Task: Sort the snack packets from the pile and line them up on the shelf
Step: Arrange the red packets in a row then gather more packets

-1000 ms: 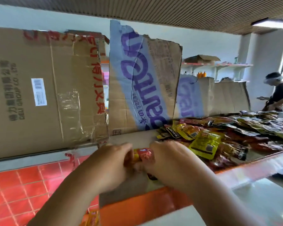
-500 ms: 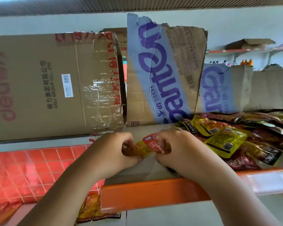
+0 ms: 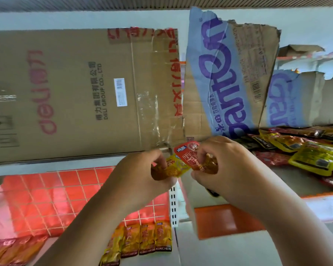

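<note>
Nearest me, on the lower shelf (image 3: 200, 252), 4 orange and yellow packets (image 3: 140, 239) stand side by side in a row, the rightmost just beside the white slotted post (image 3: 173, 206). More packets (image 3: 12, 250) lie blurred at the far left.

Above them, my left hand (image 3: 142, 169) pinches a yellow packet (image 3: 173, 167) and my right hand (image 3: 225, 169) pinches a red packet (image 3: 188, 156). The red one's edge overlaps the yellow one between my fingers. Both hang over the left end of the upper shelf (image 3: 288, 181), behind its orange front edge (image 3: 229, 221).

To the right, a bare strip of shelf separates my right hand from the pile (image 3: 306, 154) of yellow, red and dark packets, which runs off the right side of view.

Farther back, a big brown box (image 3: 75, 89) and a torn blue-printed cardboard sheet (image 3: 229, 77) stand upright, with a narrow gap between them.
</note>
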`<state>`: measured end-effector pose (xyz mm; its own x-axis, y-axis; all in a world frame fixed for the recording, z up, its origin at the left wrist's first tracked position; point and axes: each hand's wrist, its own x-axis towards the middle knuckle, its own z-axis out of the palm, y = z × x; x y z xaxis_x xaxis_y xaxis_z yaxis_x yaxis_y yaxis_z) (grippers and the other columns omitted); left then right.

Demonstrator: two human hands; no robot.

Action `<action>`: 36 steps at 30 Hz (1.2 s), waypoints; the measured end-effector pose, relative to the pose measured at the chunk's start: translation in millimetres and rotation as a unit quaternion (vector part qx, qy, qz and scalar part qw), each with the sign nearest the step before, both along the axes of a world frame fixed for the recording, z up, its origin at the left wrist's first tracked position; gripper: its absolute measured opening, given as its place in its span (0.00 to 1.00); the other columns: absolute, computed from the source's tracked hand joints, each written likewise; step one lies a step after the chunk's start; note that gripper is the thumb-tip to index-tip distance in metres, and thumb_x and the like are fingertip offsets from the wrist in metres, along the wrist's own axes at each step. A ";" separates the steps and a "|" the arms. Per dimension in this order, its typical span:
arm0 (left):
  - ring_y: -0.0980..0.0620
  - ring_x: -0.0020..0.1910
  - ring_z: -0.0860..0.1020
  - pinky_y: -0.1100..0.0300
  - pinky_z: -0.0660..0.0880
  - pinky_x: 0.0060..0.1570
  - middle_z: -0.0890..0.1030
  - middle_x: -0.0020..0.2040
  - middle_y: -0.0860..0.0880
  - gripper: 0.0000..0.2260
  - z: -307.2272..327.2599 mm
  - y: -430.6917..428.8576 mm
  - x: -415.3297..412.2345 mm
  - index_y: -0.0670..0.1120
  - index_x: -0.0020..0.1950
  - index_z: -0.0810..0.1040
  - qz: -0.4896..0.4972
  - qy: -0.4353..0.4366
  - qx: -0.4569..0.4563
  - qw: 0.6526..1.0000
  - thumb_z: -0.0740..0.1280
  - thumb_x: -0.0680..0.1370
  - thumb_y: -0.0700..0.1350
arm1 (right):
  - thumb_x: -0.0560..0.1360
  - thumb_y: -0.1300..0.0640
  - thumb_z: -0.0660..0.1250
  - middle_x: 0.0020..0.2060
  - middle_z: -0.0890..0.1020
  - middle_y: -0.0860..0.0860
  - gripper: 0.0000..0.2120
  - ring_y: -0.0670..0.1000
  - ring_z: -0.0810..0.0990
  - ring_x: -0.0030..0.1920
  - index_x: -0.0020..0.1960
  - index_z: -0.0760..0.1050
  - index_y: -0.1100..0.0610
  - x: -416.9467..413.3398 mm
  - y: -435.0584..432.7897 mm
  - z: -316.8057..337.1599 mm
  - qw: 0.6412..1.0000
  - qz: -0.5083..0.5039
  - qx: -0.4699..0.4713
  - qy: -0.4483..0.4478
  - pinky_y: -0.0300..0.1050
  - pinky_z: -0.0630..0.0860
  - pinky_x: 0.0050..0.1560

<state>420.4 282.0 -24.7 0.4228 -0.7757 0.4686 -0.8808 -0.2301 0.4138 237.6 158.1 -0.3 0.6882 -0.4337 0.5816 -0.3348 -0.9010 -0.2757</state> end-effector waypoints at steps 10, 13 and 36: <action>0.61 0.43 0.75 0.65 0.69 0.38 0.77 0.43 0.60 0.16 -90.0 140.8 145.8 0.61 0.50 0.77 0.028 0.016 -0.055 0.998 0.71 0.67 0.64 | 0.70 0.45 0.72 0.45 0.73 0.42 0.13 0.43 0.70 0.47 0.42 0.69 0.48 140.5 126.6 -53.4 0.998 0.069 0.010 0.000 0.31 0.66 0.44; 0.63 0.45 0.73 0.68 0.66 0.41 0.74 0.44 0.62 0.16 -145.6 170.8 178.1 0.60 0.52 0.76 0.057 0.021 -0.020 0.998 0.73 0.67 0.62 | 0.69 0.45 0.71 0.44 0.72 0.41 0.13 0.45 0.71 0.46 0.40 0.66 0.46 184.5 142.9 -117.3 0.992 0.094 0.081 0.029 0.39 0.69 0.45; 0.59 0.44 0.75 0.62 0.74 0.41 0.78 0.44 0.65 0.19 -322.0 260.7 240.3 0.57 0.47 0.77 0.170 0.112 0.044 0.978 0.67 0.74 0.72 | 0.72 0.38 0.71 0.54 0.70 0.40 0.16 0.45 0.68 0.52 0.53 0.75 0.46 321.8 214.1 -353.1 0.961 0.064 0.235 0.128 0.33 0.71 0.45</action>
<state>660.6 542.6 -346.7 0.7477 -0.6051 0.2736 -0.6370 -0.5372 0.5529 559.4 372.2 -353.3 0.8478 -0.5096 0.1469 -0.3404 -0.7351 -0.5863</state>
